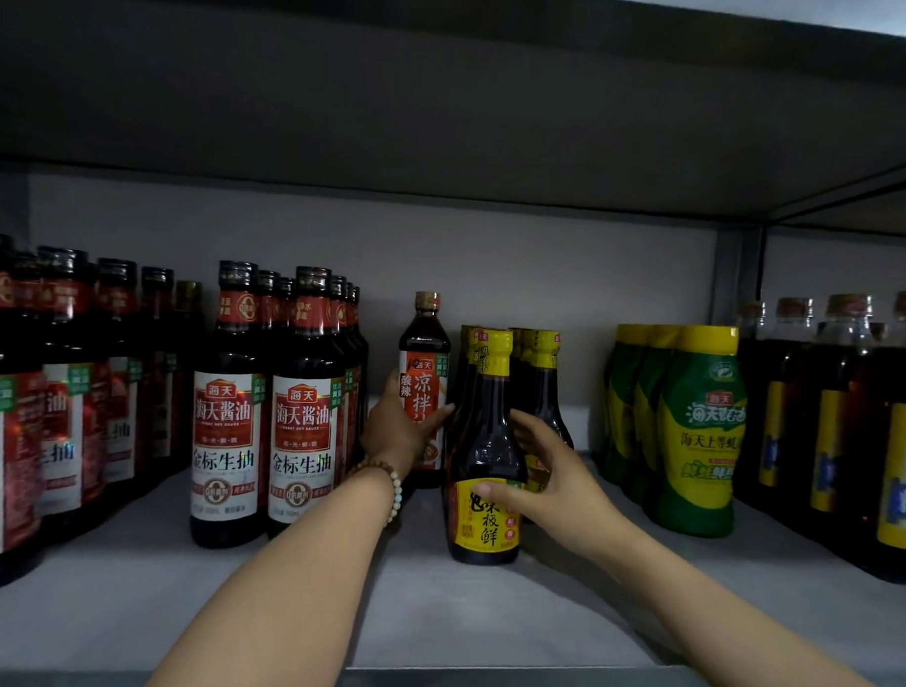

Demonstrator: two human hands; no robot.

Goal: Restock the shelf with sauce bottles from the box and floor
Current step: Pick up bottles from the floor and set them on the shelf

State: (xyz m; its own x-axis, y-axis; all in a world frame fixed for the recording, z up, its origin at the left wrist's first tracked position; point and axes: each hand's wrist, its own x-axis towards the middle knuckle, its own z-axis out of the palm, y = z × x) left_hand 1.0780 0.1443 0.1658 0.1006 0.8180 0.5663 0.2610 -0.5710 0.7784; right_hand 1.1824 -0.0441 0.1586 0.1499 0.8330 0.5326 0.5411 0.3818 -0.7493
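Standing upright: orange-labelled bottle (424, 380), cap up

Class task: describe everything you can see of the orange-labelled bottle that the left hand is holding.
The orange-labelled bottle is slim, of dark glass-like material, with a tan cap and an orange-red label with white characters. It stands upright toward the back of the grey shelf, between the red-labelled soy bottles and the yellow-labelled bottles. The left hand wraps its lower body, hiding the label's lower part.

The one camera sits on my head. It looks straight ahead and a little down into the shelf (142, 611), very near it. My arms reach in from the bottom, and the bottles (299, 410) stand close.
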